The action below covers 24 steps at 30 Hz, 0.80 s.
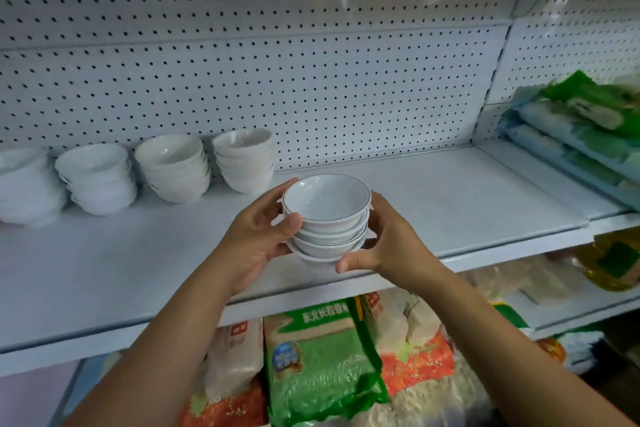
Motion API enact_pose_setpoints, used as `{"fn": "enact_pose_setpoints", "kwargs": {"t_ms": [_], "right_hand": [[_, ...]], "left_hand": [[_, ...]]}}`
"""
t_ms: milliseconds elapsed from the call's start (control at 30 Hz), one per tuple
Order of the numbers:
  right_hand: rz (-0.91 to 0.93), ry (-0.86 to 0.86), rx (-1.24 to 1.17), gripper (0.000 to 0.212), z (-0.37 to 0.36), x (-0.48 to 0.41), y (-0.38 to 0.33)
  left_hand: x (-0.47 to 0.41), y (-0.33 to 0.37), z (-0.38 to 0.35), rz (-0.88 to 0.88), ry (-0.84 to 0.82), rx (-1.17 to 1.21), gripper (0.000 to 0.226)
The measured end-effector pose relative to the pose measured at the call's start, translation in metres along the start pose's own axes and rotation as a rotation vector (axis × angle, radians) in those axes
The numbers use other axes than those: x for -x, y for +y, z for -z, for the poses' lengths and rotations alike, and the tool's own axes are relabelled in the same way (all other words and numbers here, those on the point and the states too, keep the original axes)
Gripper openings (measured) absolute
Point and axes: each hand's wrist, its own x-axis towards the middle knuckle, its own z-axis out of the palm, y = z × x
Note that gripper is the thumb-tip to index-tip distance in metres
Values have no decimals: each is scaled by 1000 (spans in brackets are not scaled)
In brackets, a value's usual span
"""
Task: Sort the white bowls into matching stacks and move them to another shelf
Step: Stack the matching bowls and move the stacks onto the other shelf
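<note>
Stack of dark-rimmed white ceramic bowls (pixel 327 201), maybe four, gripped between left hand (pixel 256 243) and right hand (pixel 388 246), fingers curled round its sides.

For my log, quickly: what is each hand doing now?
Left hand: grips the stack of bowls.
Right hand: grips the same stack.
</note>
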Motion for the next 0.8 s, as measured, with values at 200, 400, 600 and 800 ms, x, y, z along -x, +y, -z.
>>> {"fn": "enact_pose_setpoints", "kwargs": {"t_ms": [200, 400, 600, 800], "right_hand": [[-84, 9, 119, 113, -5, -57, 35], [-84, 79, 181, 115, -13, -77, 69], [-79, 112, 154, 106, -15, -99, 76], [-83, 136, 190, 111, -17, -131, 80]], "left_hand": [[-65, -22, 32, 49, -67, 8, 100], [-100, -40, 47, 109, -147, 9, 106], [-124, -41, 64, 109, -181, -22, 103], [-127, -35, 60, -13, 94, -235, 60]]}}
